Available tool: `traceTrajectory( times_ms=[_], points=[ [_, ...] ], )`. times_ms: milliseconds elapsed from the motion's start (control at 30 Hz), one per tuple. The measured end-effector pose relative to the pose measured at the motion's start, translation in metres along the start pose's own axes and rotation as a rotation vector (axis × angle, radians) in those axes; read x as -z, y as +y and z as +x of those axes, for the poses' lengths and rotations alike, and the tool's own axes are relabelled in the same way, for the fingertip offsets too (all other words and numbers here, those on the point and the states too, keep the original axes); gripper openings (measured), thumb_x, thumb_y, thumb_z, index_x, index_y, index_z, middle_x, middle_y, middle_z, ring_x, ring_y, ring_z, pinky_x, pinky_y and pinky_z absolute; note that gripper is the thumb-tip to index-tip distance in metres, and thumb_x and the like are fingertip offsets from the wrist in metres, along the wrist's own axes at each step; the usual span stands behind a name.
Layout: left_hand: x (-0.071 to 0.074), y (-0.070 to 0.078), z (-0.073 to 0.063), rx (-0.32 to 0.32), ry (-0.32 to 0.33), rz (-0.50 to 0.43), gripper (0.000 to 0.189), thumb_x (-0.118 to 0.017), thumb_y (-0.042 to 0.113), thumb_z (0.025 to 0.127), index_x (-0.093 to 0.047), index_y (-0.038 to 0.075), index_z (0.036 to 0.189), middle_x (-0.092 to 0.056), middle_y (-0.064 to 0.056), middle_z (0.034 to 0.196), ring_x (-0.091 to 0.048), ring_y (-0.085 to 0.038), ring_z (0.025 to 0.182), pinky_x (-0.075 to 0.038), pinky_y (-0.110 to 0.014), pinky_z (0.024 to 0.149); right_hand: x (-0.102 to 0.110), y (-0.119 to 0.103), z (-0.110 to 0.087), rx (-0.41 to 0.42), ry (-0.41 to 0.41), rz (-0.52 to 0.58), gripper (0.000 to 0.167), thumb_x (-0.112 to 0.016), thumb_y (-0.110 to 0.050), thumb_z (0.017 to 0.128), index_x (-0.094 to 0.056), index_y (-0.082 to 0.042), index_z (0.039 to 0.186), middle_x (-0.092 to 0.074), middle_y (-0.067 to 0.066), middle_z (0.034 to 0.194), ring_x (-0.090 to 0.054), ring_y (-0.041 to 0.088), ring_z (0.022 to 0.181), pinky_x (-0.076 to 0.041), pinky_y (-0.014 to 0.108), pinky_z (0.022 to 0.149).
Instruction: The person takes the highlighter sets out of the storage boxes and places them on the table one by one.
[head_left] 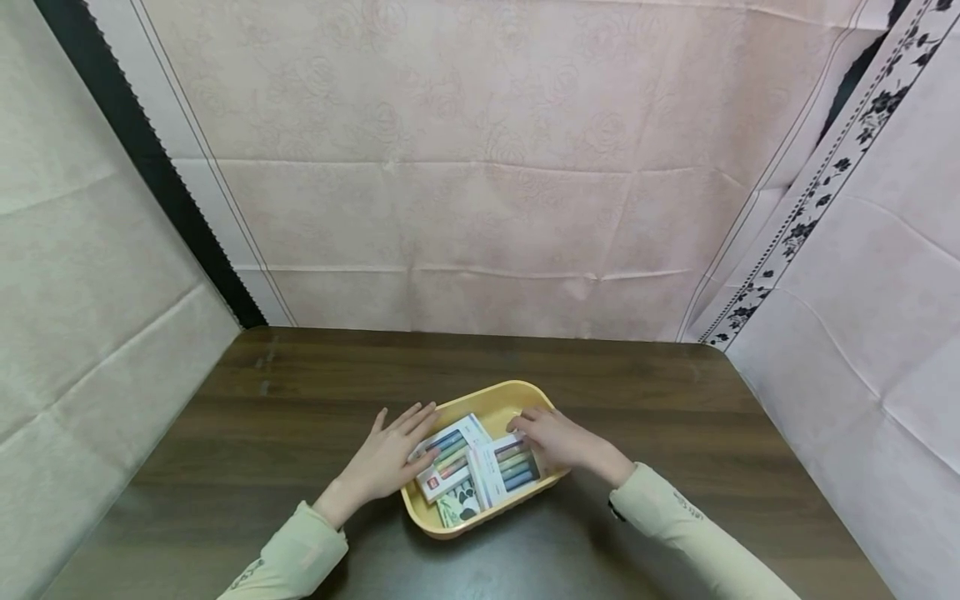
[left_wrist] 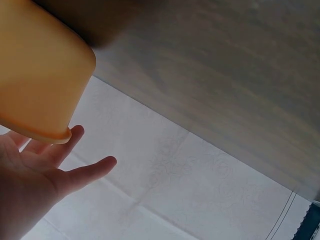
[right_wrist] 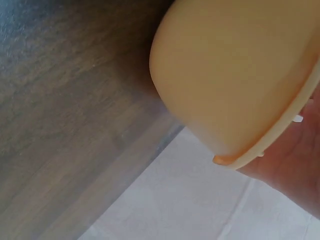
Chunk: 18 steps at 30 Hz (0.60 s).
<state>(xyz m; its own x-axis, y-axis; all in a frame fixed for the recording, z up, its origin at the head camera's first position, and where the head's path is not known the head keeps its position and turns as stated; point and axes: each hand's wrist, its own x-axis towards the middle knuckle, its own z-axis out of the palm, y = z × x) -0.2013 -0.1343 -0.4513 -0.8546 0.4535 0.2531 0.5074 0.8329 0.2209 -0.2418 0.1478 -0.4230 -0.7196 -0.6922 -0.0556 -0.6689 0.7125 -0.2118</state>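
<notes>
A yellow plastic basket (head_left: 498,400) stands on the table and holds two white windowed boxes of pastel-coloured pens. The left pen box (head_left: 450,485) lies beside the right pen box (head_left: 489,483). Under them a packet with a green and black-and-white print (head_left: 459,502) partly shows. My left hand (head_left: 386,457) reaches over the basket's left rim, fingers spread and straight above the left pen box. At the right end, my right hand (head_left: 557,440) curls its fingers at the far edge of the right pen box; its thumb is mostly hidden. Both wrist views show the basket's outer wall (left_wrist: 40,65) close up.
The dark wooden table (head_left: 322,417) extends around the basket. Beyond its back edge hangs a pale patterned cloth (head_left: 480,217). More cloth closes in the left side (head_left: 112,333) and right side (head_left: 862,317).
</notes>
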Motion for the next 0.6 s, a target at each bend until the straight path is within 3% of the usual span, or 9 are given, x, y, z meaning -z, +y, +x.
traceTrajectory(
  times_ms=[167, 600],
  points=[
    [0.0, 0.001, 0.0, 0.01, -0.004, -0.003, 0.057, -0.046, 0.044, 0.089, -0.035, 0.017, 0.138, -0.035, -0.002, 0.143, -0.034, -0.026, 0.131, -0.02, -0.062, 0.1, 0.001, 0.003, 0.0, 0.058, 0.027, 0.001, 0.021, -0.054, -0.007, 0.087, -0.059, -0.012, 0.106, -0.057, 0.001, 0.101, -0.051, 0.011, 0.088, -0.047, 0.029, 0.08],
    [-0.001, 0.0, 0.0, 0.01, -0.001, -0.003, 0.057, -0.044, 0.044, 0.09, -0.033, 0.018, 0.139, -0.036, -0.002, 0.143, -0.033, -0.023, 0.132, -0.021, -0.062, 0.101, 0.015, 0.007, -0.007, 0.063, -0.021, 0.15, 0.031, -0.051, 0.007, 0.082, -0.061, -0.012, 0.103, -0.053, -0.001, 0.098, -0.048, 0.01, 0.088, -0.045, 0.027, 0.079]
  ],
)
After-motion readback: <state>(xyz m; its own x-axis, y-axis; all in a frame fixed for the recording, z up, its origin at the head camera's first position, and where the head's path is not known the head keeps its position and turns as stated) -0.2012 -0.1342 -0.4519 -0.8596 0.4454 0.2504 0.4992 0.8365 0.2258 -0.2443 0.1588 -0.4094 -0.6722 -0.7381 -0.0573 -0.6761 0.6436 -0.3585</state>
